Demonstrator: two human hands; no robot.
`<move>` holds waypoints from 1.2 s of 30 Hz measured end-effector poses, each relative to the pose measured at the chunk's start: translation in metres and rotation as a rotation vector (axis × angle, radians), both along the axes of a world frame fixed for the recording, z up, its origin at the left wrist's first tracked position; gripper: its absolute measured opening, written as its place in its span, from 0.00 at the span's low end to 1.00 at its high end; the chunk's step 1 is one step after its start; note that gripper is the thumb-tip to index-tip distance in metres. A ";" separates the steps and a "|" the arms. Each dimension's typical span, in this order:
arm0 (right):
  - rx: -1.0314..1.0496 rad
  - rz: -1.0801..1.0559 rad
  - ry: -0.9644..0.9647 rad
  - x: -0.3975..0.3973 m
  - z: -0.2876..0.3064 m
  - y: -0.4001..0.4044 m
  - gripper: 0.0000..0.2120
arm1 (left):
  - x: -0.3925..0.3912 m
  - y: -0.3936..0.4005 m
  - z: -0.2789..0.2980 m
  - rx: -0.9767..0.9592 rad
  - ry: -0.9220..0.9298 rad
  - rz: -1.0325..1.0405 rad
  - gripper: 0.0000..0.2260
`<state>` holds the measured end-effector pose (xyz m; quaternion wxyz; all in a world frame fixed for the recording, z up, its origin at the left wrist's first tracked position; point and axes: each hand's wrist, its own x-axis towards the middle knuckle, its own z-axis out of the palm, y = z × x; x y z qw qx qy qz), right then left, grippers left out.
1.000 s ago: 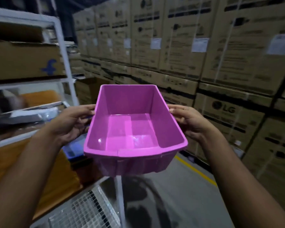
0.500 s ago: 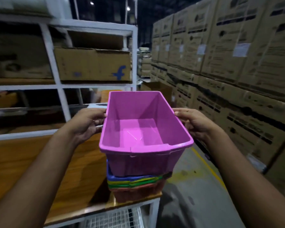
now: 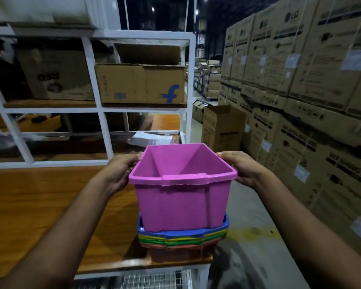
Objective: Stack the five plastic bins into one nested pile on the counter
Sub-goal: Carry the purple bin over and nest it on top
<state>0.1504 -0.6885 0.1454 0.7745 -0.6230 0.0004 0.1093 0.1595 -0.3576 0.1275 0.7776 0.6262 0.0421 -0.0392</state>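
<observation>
Your left hand (image 3: 121, 172) and right hand (image 3: 243, 168) grip the rim of the tall pink plastic bin (image 3: 181, 197), and the tips of your fingers are hidden behind its walls. Below your grip, its bottom sinks into the pile of blue, yellow, green and red nested bins (image 3: 182, 239), so you see only their rims. The pile covers part of the brown wooden counter (image 3: 50, 215). Both your arms are cut off by the bottom edge.

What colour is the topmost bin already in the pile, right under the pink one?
Blue bin, seen in the head view.
</observation>
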 end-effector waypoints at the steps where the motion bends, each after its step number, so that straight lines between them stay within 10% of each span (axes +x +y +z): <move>1: -0.002 0.006 -0.006 0.003 0.000 0.000 0.15 | 0.002 0.001 0.000 0.005 -0.001 0.000 0.12; 36: -0.467 -0.022 -0.057 -0.011 -0.070 0.001 0.12 | -0.025 -0.019 -0.060 0.646 -0.084 0.086 0.14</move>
